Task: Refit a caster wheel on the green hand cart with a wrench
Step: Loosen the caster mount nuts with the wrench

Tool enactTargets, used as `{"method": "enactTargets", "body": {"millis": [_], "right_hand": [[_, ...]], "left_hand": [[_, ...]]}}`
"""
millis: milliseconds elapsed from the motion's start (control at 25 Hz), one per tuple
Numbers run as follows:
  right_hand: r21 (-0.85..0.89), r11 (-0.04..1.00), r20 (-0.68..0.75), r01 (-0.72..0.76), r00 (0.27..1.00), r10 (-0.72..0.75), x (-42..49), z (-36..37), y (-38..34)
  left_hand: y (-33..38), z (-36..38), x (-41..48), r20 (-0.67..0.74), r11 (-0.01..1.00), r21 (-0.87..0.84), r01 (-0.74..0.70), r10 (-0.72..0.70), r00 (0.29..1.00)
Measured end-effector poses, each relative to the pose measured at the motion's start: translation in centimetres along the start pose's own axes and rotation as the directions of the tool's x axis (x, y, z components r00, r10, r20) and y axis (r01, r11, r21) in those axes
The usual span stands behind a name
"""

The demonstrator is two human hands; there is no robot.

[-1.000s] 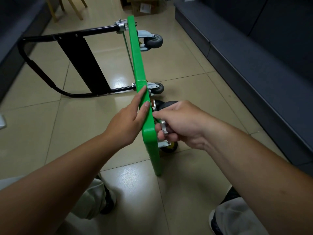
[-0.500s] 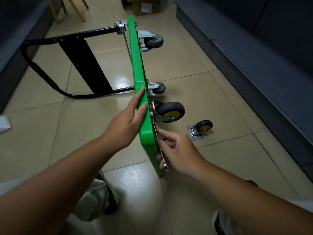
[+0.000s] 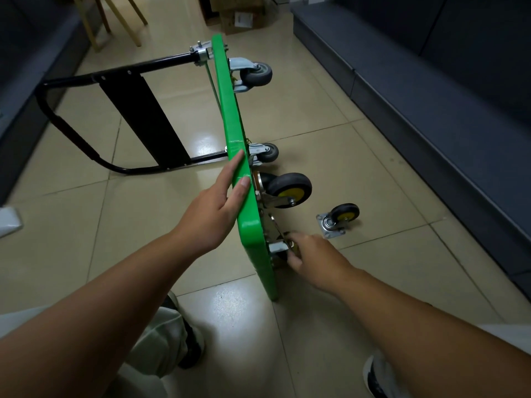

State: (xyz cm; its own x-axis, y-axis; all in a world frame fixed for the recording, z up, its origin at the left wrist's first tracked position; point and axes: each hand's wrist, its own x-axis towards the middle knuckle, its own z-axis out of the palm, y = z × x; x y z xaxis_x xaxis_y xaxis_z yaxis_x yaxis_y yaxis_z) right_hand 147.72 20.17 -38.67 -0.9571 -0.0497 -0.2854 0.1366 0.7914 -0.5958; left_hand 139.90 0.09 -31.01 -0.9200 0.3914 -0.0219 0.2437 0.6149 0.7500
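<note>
The green hand cart point(image 3: 230, 124) stands on its side edge on the tiled floor, underside facing right. My left hand point(image 3: 221, 202) rests flat on the top edge of the deck, fingers straight. My right hand point(image 3: 310, 254) is low beside the underside, at the near lower caster point(image 3: 278, 249), which it partly hides. Its fingers pinch the end of a thin silver wrench point(image 3: 274, 225) that slants up along the deck. A black caster with a yellow hub point(image 3: 290, 191) is fitted just above. Another yellow-hub caster point(image 3: 342, 218) lies loose on the floor to the right.
Two grey casters point(image 3: 258, 73) point(image 3: 268, 152) sit at the cart's far end, and the black folding handle point(image 3: 138, 110) lies on the floor to the left. A dark bench point(image 3: 431, 110) runs along the right. Cardboard boxes point(image 3: 241, 18) and wooden chair legs point(image 3: 115, 24) stand beyond.
My right hand has dropped from the middle of the deck's underside to the lower caster, uncovering the fitted yellow-hub caster and the loose one on the floor. My left hand stayed on the deck edge.
</note>
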Motion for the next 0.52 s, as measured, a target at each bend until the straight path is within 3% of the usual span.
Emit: {"method": "enactTargets", "body": {"millis": [120,240,320,400,520], "right_hand": [[0.154,0.973,0.065,-0.173,0.984,0.164,-2.5,-1.8,-0.8],[0.52,0.847,-0.022,-0.114,0.989,0.147,-3.4,-4.6,-4.4],[0.691,0.717,-0.002,-0.098,0.991,0.137,-3.0,-5.7,-6.7],[0.739,0.663,0.032,-0.119,0.989,0.141,-2.5,-5.8,-7.7],[0.733,0.669,0.04,-0.118,0.991,0.13,-2.0,-5.7,-8.1]], "left_hand": [[0.0,0.1,0.2,-0.003,1.0,-0.004,0.007,-0.007,1.0],[0.1,0.2,0.1,-0.016,1.0,-0.003,0.006,-0.006,1.0],[0.1,0.3,0.0,-0.026,1.0,-0.005,0.006,-0.006,1.0],[0.1,0.5,0.0,-0.028,1.0,-0.009,0.009,-0.009,1.0],[0.0,0.4,0.1,-0.035,1.0,-0.003,0.012,-0.012,0.999]]}}
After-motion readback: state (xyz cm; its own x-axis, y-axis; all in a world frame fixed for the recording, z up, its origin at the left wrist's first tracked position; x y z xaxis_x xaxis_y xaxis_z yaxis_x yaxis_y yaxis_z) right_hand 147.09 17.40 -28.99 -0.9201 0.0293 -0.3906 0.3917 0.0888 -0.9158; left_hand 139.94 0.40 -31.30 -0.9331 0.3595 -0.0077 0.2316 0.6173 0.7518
